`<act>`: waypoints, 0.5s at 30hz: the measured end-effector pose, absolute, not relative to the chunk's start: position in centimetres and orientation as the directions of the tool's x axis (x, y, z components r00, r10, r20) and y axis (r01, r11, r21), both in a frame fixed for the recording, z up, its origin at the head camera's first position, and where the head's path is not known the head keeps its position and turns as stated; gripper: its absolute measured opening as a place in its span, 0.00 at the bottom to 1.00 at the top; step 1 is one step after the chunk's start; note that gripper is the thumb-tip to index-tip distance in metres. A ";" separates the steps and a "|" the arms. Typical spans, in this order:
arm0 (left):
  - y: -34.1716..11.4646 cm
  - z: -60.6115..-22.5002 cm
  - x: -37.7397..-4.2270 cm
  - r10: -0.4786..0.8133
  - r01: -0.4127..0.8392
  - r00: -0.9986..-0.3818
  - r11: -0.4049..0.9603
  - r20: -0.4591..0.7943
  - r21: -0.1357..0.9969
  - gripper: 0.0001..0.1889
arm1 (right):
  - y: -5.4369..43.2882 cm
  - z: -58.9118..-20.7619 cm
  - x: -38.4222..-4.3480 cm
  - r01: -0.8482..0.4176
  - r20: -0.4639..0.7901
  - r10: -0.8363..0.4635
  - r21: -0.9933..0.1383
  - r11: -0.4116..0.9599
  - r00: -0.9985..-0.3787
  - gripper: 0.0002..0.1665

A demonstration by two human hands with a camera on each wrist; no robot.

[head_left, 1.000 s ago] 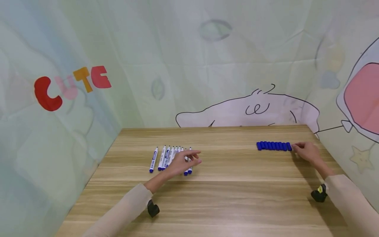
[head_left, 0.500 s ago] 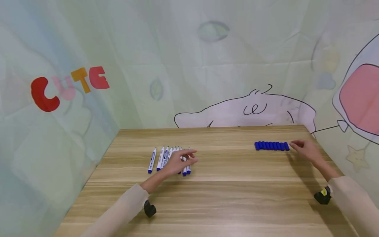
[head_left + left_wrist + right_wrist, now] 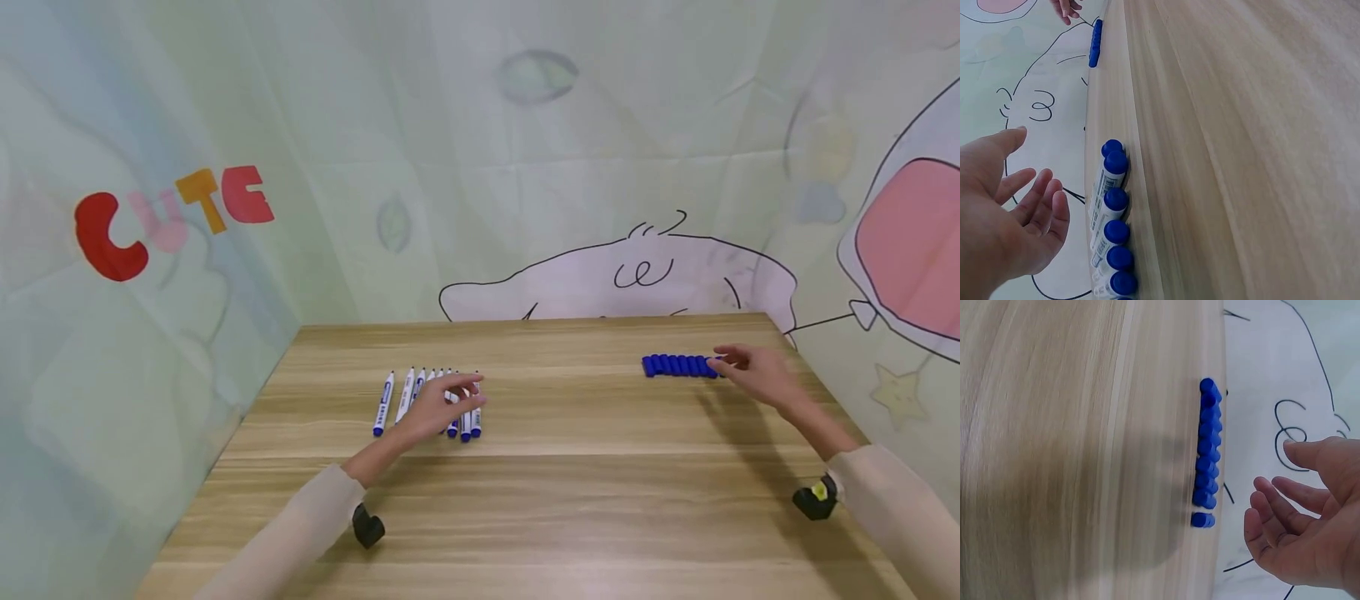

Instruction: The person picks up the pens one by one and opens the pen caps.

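A row of uncapped white markers [image 3: 384, 404] with blue ends lies on the left of the table, tips toward the back. My left hand [image 3: 435, 408] hovers over them, thumb and fingers apart, holding nothing; it hides several of their barrels. In the left wrist view, the left hand [image 3: 1016, 212] is apart from the markers [image 3: 1107, 219]. Blue marker caps [image 3: 675, 365] lie side by side at the back right. Over their right end is my right hand [image 3: 757, 377], its loosely bent fingers empty. The right wrist view has the caps [image 3: 1208, 447] beside the right hand [image 3: 1310, 519].
The wood-grain table [image 3: 570, 500] ends at a printed fabric backdrop [image 3: 360, 167] at the back and sides. One cap [image 3: 1202, 520] stands slightly apart from the row. A small black device [image 3: 367, 527] is on each wrist.
My right hand has moved left, from beside the last cap to above the row's right end. The left hand has drifted slightly left over the markers. The view has shifted a little.
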State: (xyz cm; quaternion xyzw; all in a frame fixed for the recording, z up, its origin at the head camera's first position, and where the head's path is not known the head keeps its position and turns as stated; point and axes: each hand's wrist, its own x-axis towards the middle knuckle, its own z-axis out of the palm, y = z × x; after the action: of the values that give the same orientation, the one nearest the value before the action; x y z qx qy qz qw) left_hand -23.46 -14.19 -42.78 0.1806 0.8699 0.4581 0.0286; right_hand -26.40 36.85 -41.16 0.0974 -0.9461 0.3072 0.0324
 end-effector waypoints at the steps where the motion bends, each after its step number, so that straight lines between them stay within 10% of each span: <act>1: -14.3 -42.8 -23.5 0.339 0.290 -0.933 0.518 0.118 0.804 0.25 | 36.7 -41.1 -26.3 -0.209 0.123 -0.169 -0.573 0.793 -0.978 0.29; 15: -16.4 -42.9 -23.5 0.286 0.280 -0.948 0.541 0.140 0.793 0.24 | 35.0 -40.6 -25.3 -0.219 0.058 -0.230 -0.586 0.780 -0.972 0.35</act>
State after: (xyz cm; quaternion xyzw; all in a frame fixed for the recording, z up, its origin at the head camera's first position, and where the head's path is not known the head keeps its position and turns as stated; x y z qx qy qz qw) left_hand -23.54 -16.41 -42.88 0.1612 0.8776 0.4514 0.0029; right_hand -25.32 35.03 -40.64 0.1189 -0.9434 0.3096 -0.0085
